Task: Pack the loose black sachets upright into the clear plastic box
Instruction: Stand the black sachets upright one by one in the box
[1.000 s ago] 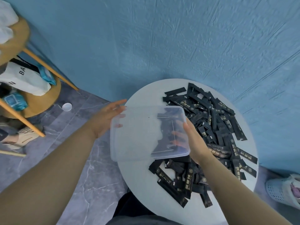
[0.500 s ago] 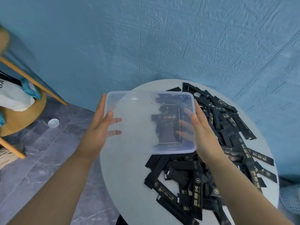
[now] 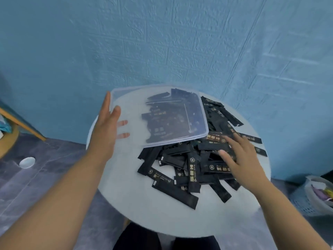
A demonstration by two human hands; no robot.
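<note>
A pile of loose black sachets [image 3: 191, 165] covers the right half of the round white table [image 3: 144, 204]. The clear plastic box [image 3: 133, 109] hangs over the far part of the table, and some of the pile shows through its bottom. My left hand [image 3: 104, 134] holds the box by its left edge, thumb on the near face and fingers behind, seen through the plastic. My right hand [image 3: 241, 159] is off the box; its spread fingers rest on the sachets near the box's right corner.
A blue textured wall stands right behind the table. On the grey floor to the left lie a white cap [image 3: 27, 162] and a wooden shelf leg [image 3: 21, 123]. A pale plastic basket [image 3: 306, 201] sits at the right.
My right hand has let go of the box and dropped to the right onto the sachet pile. The box, now in my left hand alone, has moved toward the wall.
</note>
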